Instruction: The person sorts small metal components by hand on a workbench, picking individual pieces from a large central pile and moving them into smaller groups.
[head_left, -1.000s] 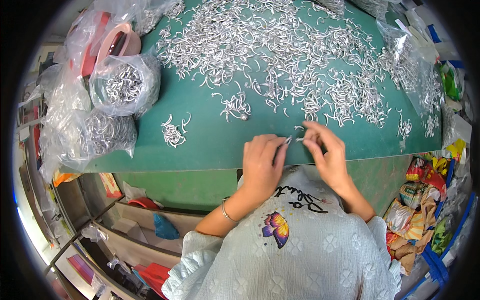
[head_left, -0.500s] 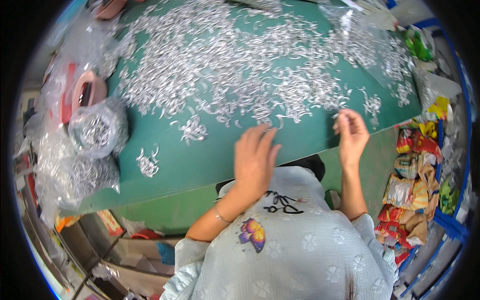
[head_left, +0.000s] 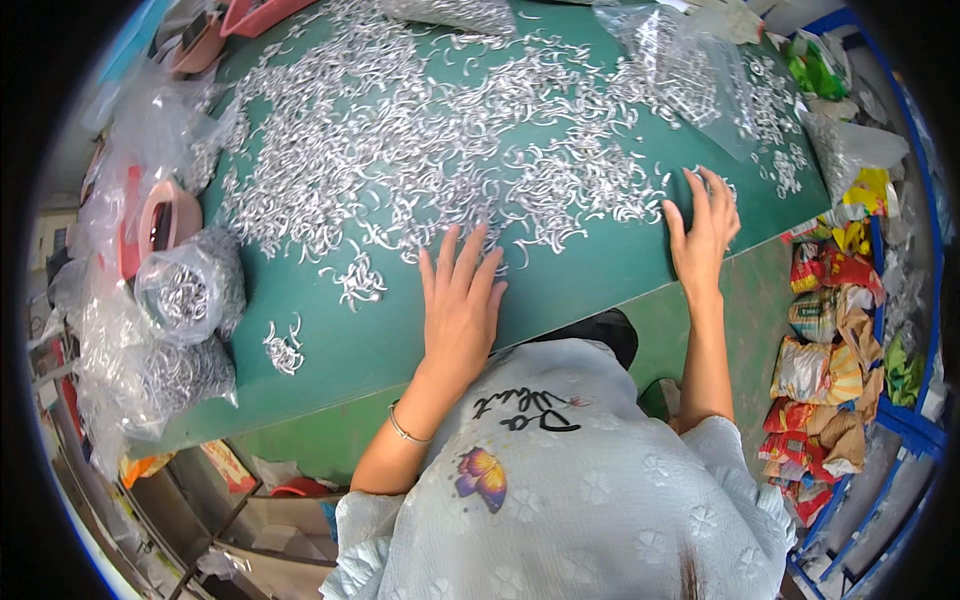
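Observation:
Many small curved silvery metal pieces (head_left: 440, 150) lie spread in a wide heap on the green tabletop (head_left: 590, 270). My left hand (head_left: 460, 305) rests palm down at the heap's near edge, its fingers spread and the tips touching a few pieces. At the right, my right hand (head_left: 704, 235) has its fingers apart over a small cluster of pieces, which it partly hides. I see nothing held in either hand. Left of my left hand lies a small pile (head_left: 360, 280), and a smaller pile (head_left: 284, 350) sits nearer the front edge.
Clear plastic bags (head_left: 188, 290) filled with metal pieces stand along the left, beside a pink container (head_left: 170, 218). Another clear bag (head_left: 695, 80) lies at the far right. Colourful packages (head_left: 815, 370) fill a blue-framed shelf beyond the right edge.
My left hand has moved left and its fingers have spread. My right hand has opened from a pinch and reaches slightly farther over the small cluster. The view has shifted a little.

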